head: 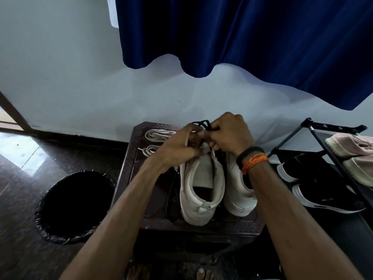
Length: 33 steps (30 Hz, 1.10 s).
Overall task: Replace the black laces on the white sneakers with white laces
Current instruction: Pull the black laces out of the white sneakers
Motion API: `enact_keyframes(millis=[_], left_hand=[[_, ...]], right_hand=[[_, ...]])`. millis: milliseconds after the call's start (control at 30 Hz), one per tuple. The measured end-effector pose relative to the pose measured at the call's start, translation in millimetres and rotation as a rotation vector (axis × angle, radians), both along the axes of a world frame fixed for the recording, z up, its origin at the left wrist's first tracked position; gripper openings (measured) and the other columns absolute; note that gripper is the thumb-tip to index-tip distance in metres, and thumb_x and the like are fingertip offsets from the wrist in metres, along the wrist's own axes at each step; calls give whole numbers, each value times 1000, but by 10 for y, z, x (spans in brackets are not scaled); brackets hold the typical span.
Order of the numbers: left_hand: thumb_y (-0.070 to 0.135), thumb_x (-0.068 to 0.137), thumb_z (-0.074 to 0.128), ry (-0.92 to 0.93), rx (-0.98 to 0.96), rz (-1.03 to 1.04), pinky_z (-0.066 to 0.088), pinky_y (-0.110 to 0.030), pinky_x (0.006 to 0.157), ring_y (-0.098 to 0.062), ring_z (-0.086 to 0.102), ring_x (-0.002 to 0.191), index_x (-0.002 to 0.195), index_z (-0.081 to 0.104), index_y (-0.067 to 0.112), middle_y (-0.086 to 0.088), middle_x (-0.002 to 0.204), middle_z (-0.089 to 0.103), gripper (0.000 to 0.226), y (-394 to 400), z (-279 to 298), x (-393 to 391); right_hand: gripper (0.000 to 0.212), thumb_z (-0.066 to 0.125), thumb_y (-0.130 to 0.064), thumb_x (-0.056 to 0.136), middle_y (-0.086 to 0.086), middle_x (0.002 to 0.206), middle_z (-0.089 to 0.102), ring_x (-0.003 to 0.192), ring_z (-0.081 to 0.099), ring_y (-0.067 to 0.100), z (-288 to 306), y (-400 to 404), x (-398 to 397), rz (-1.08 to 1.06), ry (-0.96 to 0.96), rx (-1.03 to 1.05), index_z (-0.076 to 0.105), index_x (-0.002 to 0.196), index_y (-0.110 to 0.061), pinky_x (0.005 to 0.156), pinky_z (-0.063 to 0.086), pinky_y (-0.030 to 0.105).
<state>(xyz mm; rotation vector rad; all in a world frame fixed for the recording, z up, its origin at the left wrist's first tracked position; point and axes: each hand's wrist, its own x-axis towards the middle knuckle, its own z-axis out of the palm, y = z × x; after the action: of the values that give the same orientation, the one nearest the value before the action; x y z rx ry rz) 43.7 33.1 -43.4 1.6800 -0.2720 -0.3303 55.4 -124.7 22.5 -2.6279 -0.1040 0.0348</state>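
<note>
The white sneakers [201, 186] stand side by side, heels toward me, near the front edge of the tabletop [141, 190], which I judge keeps the lacing reachable from above. My left hand [177, 146] and right hand [230, 134] meet over the left shoe's front, each grip narrow and pinching the black lace [203, 123], looped up between the fingertips, apparently to draw it out of the eyelets. Both wrists angle inward, forearms converging. The white laces [155, 134] lie folded at the tabletop's far left corner, ready, I judge, for threading. A loose dark lace [171, 199] trails beside the left shoe.
</note>
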Motion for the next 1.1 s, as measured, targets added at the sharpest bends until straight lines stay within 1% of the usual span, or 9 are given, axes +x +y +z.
enact_keyframes(millis=[200,333,467,567,700,800,900,967,1100], left_hand=[[-2,83,79,13,26,-15,55,-18,83,-8,70,101,128,51,4,0,112,72,53,-40,-20,19],[1,84,79,-21,36,-21,55,-23,92,-10,69,108,129,55,5,-2,116,72,52,-1,-67,34],[22,101,62,-95,-31,14,48,-19,88,2,63,98,121,68,11,3,112,74,24,-23,8,-6],[29,108,45,-77,-108,115,43,-13,78,14,58,82,104,71,22,16,84,70,26,-63,76,-9],[24,108,48,-91,-189,143,35,-24,63,-14,41,67,101,71,8,2,76,55,29,-52,47,28],[19,107,50,-22,-282,188,34,-25,59,-13,40,63,95,67,2,-1,71,51,26,-39,47,30],[17,106,51,31,-342,215,36,-24,58,-10,43,58,87,67,5,-1,66,50,27,-36,62,32],[16,106,51,48,-348,229,38,-24,59,-10,45,58,86,67,6,1,66,51,28,-40,72,28],[16,106,51,28,-345,232,40,-27,64,-12,47,65,88,69,6,-2,70,54,27,-64,93,9]], right_hand=[[19,80,-26,88,0,62,72,51,69,6,292,8,167,-74,-157,261,78,82,-8,61,58,16],[18,79,-25,89,1,64,73,55,71,12,453,22,286,-93,-312,388,79,81,-9,71,63,29],[19,80,-24,88,6,66,74,58,71,15,398,118,255,34,-174,490,79,84,-5,65,61,29],[22,81,-25,87,7,68,74,58,71,14,359,152,208,66,-111,482,78,85,-4,62,59,26],[19,80,-20,88,8,72,76,65,75,18,298,127,147,43,-50,501,78,86,-1,72,64,32],[5,78,-8,87,6,72,76,68,75,19,258,56,68,-31,-27,520,79,84,-5,72,64,31],[12,72,-4,83,3,67,75,63,74,19,203,-14,-66,-119,23,341,80,76,-10,68,64,29],[10,81,-19,77,2,63,73,62,72,18,149,11,-166,-44,121,180,79,69,-14,67,61,29],[36,86,-41,73,1,53,54,66,53,21,-70,107,-204,-11,46,-38,69,58,-14,60,37,29]])
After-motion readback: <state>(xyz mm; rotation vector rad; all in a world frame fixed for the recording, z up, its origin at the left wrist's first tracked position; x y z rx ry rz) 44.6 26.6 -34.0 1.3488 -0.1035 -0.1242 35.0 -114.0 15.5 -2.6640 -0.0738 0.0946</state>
